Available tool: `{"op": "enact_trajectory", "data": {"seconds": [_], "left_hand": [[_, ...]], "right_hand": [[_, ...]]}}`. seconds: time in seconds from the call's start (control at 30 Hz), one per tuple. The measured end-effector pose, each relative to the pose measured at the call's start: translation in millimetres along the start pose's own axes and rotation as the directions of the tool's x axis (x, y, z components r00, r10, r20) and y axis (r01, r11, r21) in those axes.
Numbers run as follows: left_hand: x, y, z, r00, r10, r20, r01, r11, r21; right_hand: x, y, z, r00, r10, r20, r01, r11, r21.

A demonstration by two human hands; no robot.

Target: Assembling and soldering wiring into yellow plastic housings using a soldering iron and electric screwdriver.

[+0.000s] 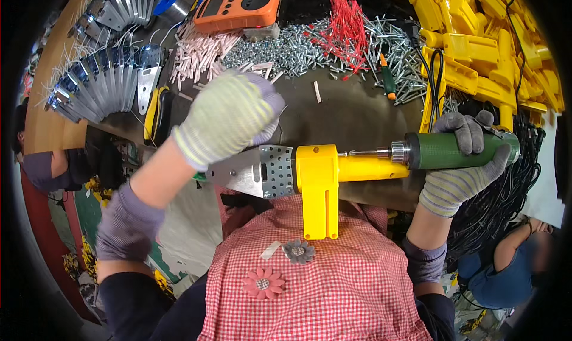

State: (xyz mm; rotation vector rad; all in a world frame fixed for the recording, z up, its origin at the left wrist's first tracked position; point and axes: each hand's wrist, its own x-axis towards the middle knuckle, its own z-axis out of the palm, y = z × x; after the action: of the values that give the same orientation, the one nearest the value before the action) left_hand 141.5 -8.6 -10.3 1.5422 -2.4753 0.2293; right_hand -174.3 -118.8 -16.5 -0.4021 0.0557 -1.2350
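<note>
My right hand [468,156], in a striped glove, is wrapped round a green power screwdriver [447,151] lying level. Its bit points left and reaches the yellow plastic housing [319,186], above the housing's yellow handle. A silver metal plate [244,173] with a perforated guard [277,171] sticks out from the housing's left side. My left hand [232,117], gloved and slightly blurred, is raised just above the plate, its fingers curled closed. What they hold, if anything, is hidden.
Silver screws [286,49], pink sleeves [202,58], red wires [348,25] and an orange meter [237,10] lie on the dark bench. Metal plates [98,82] fan out left beside yellow-black pliers [157,116]. Yellow housings [471,49] pile up right, black cables [500,210] below; another person [503,269] sits lower right.
</note>
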Motion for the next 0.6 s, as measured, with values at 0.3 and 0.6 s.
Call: {"op": "enact_trajectory", "data": {"seconds": [0.3,0.6], "left_hand": [[-55.3,81.1,6.3,0.768,-0.616,-0.176,0.468,0.727,-0.503],[-54.9,79.5,13.4,0.752,-0.652,-0.097,0.521,0.679,-0.517]], "right_hand": [[4.2,13.2,5.5,0.999,0.042,-0.022,-0.043,0.999,-0.029],[-0.7,26.9,9.3,0.998,0.06,-0.016,-0.06,0.998,0.021]]}}
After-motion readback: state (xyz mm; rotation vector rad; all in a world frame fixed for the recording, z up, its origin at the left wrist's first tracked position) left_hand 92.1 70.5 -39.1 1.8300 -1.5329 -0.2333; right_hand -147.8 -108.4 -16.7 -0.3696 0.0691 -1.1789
